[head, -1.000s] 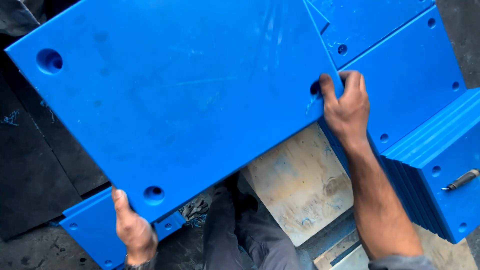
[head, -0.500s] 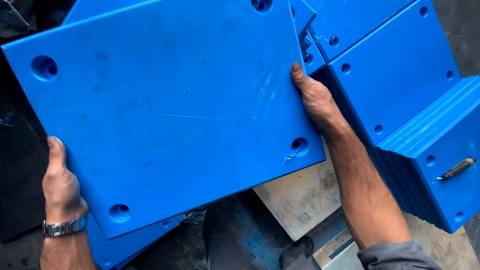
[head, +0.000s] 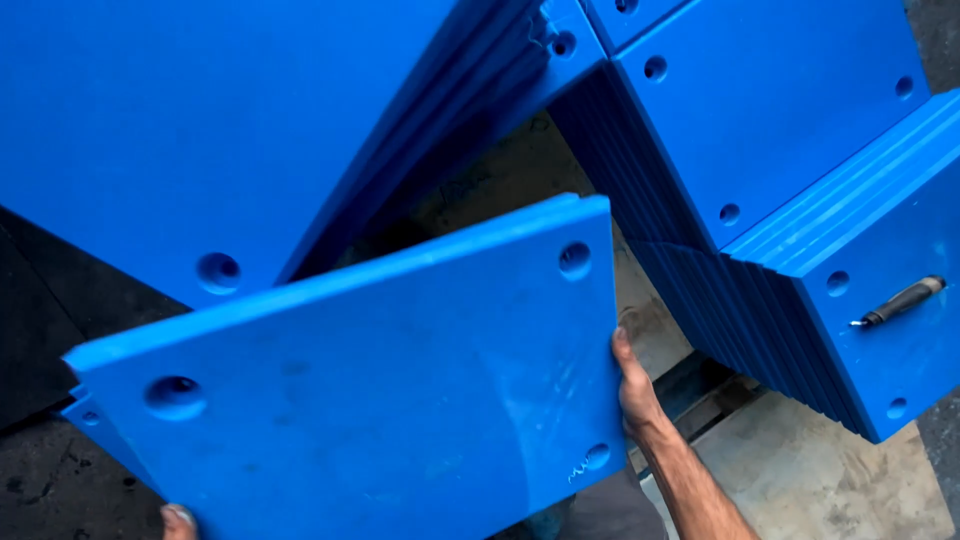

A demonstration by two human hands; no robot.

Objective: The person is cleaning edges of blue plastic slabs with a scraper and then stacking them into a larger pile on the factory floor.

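Right now you hold a thick blue panel [head: 380,400], tilted, with round holes near its corners and scuffed faces. Your right hand [head: 635,385] is clamped on its right edge; your left hand [head: 178,518] shows one fingertip below, its grip hidden. Stacked blue panels [head: 780,130] stand behind.

Blue panel [head: 380,400] looks like thick plastic, matt, smooth but finely scuffed; stacked panels [head: 780,130] share that finish; black-handled tool [head: 900,300] has a metal tip; floor [head: 820,480] is rough and stained
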